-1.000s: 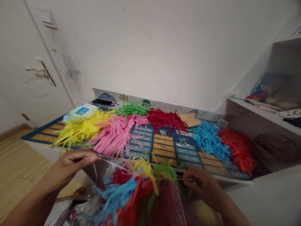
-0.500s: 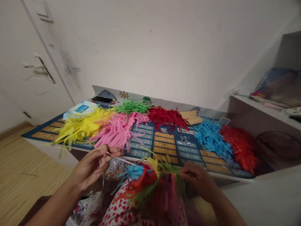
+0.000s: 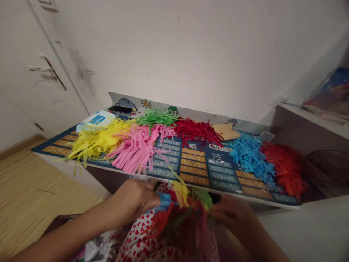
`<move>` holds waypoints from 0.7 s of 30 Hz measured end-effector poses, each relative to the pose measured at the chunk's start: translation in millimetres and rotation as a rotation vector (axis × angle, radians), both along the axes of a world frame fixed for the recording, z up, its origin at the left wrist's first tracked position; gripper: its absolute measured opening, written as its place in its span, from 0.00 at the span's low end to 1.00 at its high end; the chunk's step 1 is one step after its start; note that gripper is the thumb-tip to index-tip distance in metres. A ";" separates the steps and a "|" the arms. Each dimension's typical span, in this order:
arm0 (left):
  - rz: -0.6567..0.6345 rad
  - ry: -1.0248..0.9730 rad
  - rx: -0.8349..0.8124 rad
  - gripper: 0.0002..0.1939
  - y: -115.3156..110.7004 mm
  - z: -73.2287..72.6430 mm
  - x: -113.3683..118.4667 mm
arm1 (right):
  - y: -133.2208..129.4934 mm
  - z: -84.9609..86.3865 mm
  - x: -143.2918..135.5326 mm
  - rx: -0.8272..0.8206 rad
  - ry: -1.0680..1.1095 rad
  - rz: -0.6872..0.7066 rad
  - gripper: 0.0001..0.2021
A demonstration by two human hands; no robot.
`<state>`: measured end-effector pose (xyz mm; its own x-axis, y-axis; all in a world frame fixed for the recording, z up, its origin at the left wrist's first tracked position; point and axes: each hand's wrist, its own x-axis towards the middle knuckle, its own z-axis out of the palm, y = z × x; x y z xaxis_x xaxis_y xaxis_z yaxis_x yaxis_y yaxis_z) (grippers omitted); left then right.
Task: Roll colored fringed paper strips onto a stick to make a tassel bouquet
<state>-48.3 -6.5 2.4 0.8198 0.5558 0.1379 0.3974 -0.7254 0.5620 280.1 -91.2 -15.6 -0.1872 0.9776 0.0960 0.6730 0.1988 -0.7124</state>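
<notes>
A bunch of paper tassels in several colours lies over my lap, on white cloth with red hearts (image 3: 140,227). At its left end, my left hand (image 3: 137,198) is closed on a blue paper tassel (image 3: 164,201). The fingertips are partly hidden. A yellow tassel (image 3: 180,193) stands up in the middle, with orange-red strips (image 3: 160,220) hanging below it. My right hand (image 3: 231,209) is closed at the right end, pinching by a green tassel (image 3: 204,198); it is dark and slightly blurred.
On the table's printed multiplication chart (image 3: 195,171) lie piles of yellow (image 3: 100,140), pink (image 3: 139,147), green (image 3: 158,117), dark red (image 3: 195,131), blue (image 3: 252,156) and red (image 3: 285,169) strips. A white-blue packet (image 3: 95,120), phone (image 3: 120,109) and tan paper (image 3: 226,131) lie behind.
My left hand has moved right and down, from holding a white string out to the left to closing at the blue tassel. The string no longer shows. My right hand stays by the green tassel.
</notes>
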 end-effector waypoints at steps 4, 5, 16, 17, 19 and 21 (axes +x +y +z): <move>-0.028 -0.124 -0.053 0.18 2.1 19.2 4.2 | -0.1 4.4 5.4 0.046 0.035 0.001 0.18; -0.006 -0.137 -0.073 0.18 4.4 18.1 6.0 | 2.6 3.2 6.2 0.043 0.038 -0.003 0.19; 0.017 -0.102 -0.088 0.17 10.2 14.7 21.6 | 9.9 7.5 -5.4 0.035 0.001 -0.013 0.10; 0.048 -0.102 -0.094 0.18 10.8 13.3 23.9 | 11.0 7.5 -6.3 0.029 0.004 -0.029 0.09; 0.118 -0.105 -0.111 0.19 14.3 10.2 28.5 | 15.7 8.6 -6.4 0.023 0.020 -0.051 0.09; 0.168 -0.124 -0.165 0.19 22.2 11.0 32.9 | 24.6 13.6 -4.3 0.022 0.038 -0.065 0.10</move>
<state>-15.3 15.7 13.4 0.6965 0.7061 0.1278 0.4251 -0.5495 0.7193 275.8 -66.6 -1.9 -0.1193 0.9851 0.1237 0.6578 0.1717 -0.7333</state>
